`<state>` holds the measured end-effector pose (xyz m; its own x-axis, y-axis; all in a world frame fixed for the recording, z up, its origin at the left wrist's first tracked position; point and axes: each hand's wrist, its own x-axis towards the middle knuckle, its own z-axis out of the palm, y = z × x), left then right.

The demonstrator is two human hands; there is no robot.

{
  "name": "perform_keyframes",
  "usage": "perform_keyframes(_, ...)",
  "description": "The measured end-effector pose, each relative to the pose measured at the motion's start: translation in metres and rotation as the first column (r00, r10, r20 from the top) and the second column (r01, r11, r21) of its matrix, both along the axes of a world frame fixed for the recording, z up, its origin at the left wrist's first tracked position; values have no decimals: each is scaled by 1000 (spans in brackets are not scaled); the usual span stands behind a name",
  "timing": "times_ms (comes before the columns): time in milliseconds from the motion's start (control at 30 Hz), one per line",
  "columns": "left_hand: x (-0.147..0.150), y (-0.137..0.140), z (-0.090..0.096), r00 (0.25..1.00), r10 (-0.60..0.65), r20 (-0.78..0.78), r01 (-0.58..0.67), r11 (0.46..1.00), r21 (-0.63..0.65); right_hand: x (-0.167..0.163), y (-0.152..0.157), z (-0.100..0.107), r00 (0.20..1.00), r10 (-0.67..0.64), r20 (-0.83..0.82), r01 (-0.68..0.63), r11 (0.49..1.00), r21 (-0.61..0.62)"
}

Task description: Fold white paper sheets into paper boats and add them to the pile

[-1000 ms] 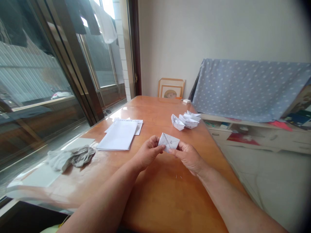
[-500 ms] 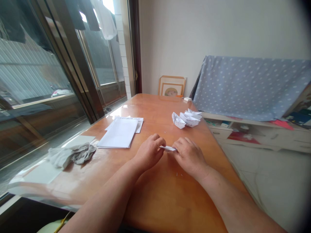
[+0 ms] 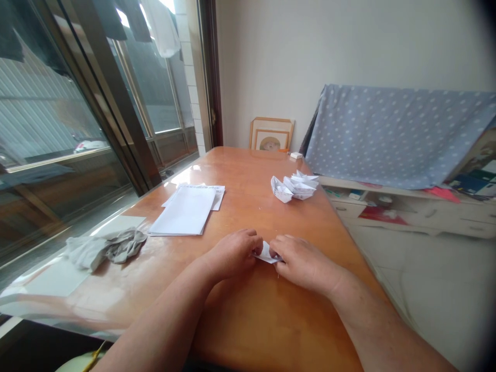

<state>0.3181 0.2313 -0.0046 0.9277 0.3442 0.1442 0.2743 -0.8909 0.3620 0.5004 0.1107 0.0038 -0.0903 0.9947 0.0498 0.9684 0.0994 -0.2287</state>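
A small folded piece of white paper (image 3: pixel 266 253) is held between my two hands, low over the wooden table (image 3: pixel 248 315). My left hand (image 3: pixel 239 250) pinches its left edge, and my right hand (image 3: pixel 298 258) grips the right edge with bent fingers. The paper's middle shows between them; its ends are hidden under my fingertips. Beyond my hands, several folded paper boats (image 3: pixel 296 185) stand close together on the right side of the table. A stack of white paper sheets (image 3: pixel 184 211) lies to the left, one sheet underneath bearing print.
A crumpled grey cloth (image 3: pixel 106 249) lies at the table's left. At the far end sit a small white box (image 3: pixel 296 155) and, behind it, a leaning picture frame (image 3: pixel 271 133). A dotted blue cloth (image 3: pixel 387 137) drapes over something above a low cabinet (image 3: pixel 434 212) at right.
Both hands have come lower and nearer to me with the folded paper. More of its flat face now shows between my fingers. The view has shifted slightly.
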Motion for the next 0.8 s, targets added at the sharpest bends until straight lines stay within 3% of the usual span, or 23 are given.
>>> perform_keyframes(367,-5,2,3,993,69,-99,-83,986,-142,16,3,8,949,-9,-314,-48,984,-173)
perform_keyframes(667,-4,6,3,984,103,-143,-133,967,-219,30,13,-19,870,-197,-452,63,954,-293)
perform_keyframes(800,-2,5,1,982,130,-140,-158,966,-207,31,14,-28,885,-207,-418,101,960,-263)
